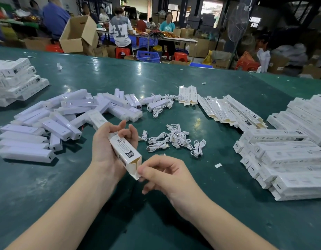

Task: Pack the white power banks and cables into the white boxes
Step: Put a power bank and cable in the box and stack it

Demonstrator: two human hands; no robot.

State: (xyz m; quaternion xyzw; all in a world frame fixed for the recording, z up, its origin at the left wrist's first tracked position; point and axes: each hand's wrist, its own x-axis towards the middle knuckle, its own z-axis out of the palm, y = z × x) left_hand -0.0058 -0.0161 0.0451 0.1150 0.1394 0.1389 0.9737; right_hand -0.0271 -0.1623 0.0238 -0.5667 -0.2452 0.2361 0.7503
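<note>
My left hand (109, 147) grips a white box (124, 151) above the green table (156, 204), its open end toward me. A white power bank (97, 120) sticks out of the box's far end. My right hand (163, 175) pinches the box's near end flap (136, 175) between thumb and fingers. Loose white power banks (53, 123) lie in a heap to the left. A pile of coiled white cables (174, 139) sits just beyond my hands, with more cables (159, 105) farther back.
Flat unfolded boxes (230, 110) fan out at centre right. Filled boxes are stacked at the right (289, 159) and at the far left (17, 78). Beyond the table edge sit people, cardboard cartons, red stools and a blue crate (148, 55).
</note>
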